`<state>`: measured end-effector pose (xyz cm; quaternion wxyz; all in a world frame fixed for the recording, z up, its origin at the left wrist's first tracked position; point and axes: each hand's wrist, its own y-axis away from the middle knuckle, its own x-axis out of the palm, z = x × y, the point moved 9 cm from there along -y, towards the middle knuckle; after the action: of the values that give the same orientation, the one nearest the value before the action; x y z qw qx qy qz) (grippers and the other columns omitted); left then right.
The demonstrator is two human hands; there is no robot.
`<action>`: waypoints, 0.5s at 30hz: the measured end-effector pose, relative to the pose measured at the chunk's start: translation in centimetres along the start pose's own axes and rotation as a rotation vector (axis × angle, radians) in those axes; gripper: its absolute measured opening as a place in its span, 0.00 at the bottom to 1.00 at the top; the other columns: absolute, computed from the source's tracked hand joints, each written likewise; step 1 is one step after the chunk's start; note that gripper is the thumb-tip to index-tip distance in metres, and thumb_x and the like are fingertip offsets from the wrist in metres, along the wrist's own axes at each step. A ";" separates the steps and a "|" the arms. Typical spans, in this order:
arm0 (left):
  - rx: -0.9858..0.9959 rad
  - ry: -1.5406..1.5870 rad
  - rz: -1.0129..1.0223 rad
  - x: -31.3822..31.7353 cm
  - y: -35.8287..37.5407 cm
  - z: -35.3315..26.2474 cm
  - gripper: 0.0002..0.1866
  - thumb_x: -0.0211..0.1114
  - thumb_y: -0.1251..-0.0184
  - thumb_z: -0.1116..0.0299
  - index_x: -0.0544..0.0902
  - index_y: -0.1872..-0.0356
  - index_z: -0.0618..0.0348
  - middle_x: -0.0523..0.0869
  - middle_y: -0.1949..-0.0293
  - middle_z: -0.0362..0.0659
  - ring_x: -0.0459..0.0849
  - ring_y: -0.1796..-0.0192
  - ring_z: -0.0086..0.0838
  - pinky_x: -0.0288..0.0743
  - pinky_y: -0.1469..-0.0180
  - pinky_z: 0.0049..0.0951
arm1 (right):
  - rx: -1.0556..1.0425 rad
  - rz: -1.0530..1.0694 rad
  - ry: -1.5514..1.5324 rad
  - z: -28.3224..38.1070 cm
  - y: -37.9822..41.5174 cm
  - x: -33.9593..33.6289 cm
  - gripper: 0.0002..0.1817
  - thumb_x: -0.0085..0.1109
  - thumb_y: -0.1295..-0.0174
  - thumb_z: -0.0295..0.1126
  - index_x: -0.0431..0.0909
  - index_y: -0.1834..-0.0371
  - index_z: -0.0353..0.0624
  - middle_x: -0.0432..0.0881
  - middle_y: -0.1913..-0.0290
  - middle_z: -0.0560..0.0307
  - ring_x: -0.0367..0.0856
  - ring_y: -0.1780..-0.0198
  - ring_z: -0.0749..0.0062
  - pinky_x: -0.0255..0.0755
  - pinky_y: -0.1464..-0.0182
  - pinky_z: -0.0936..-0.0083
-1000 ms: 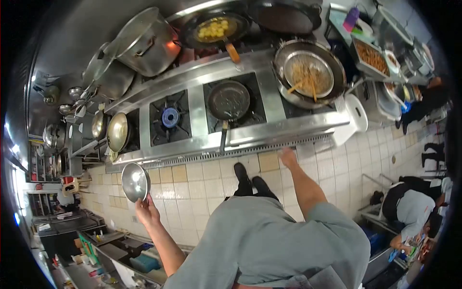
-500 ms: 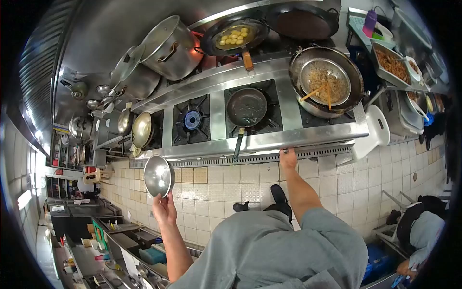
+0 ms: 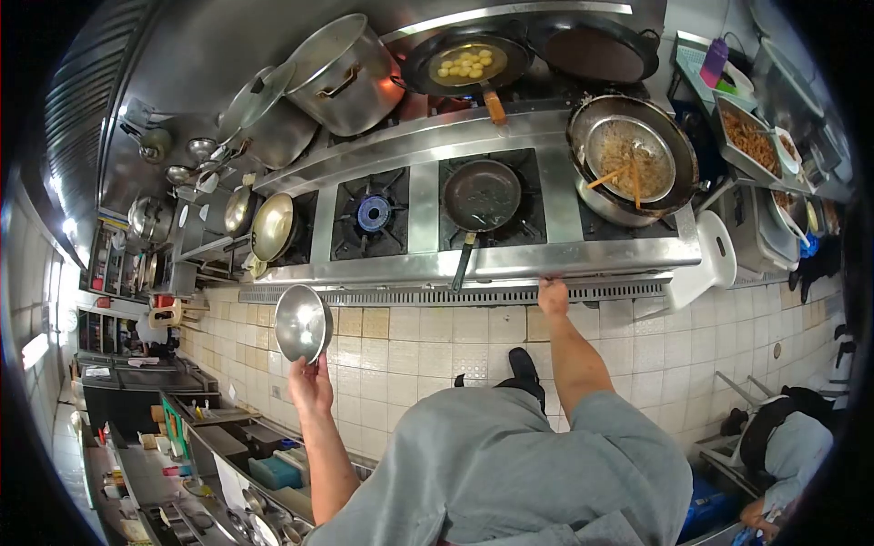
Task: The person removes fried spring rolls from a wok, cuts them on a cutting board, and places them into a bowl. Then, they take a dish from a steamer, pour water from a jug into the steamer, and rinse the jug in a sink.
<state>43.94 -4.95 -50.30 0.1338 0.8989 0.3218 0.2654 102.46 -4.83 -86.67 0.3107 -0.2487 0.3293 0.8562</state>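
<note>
My left hand [image 3: 312, 384] is closed on the rim of a steel bowl [image 3: 302, 323], tilted on its side above the floor. At the front edge of the stove [image 3: 391, 271], my right hand [image 3: 553, 297] has its fingers curled at the lower front. What they grip there is hidden. Behind that hand stands a dark frying pan [image 3: 482, 196] on a burner, its handle [image 3: 462, 264] pointing towards me. To the pan's left, a bare burner [image 3: 373, 213] burns with a blue flame.
A large wok [image 3: 687, 150] holds a strainer with food and chopsticks. Along the back are a pan of yellow pieces [image 3: 437, 68] and a tall pot [image 3: 350, 91]. A white stool [image 3: 710, 259] stands right of the stove. Lower right is another person [image 3: 797, 446].
The view has shifted slightly, so the stove sits a little further right. The left hand still holds the bowl, and the right hand stays at the stove's front edge.
</note>
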 end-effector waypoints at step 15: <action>-0.002 -0.004 0.019 -3.5 -0.8 0.5 0.15 0.56 0.30 0.77 0.74 0.47 0.77 0.81 0.50 0.54 0.84 0.46 0.42 0.80 0.34 0.41 | -0.127 0.011 -0.010 0.6 -1.2 0.3 0.24 0.58 0.34 0.45 0.81 0.47 0.34 0.85 0.50 0.32 0.81 0.43 0.37 0.75 0.40 0.55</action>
<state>41.55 -6.62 -52.42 0.1327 0.9024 0.3128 0.2650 102.92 -3.63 -86.98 0.2910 -0.2620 0.2741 0.8784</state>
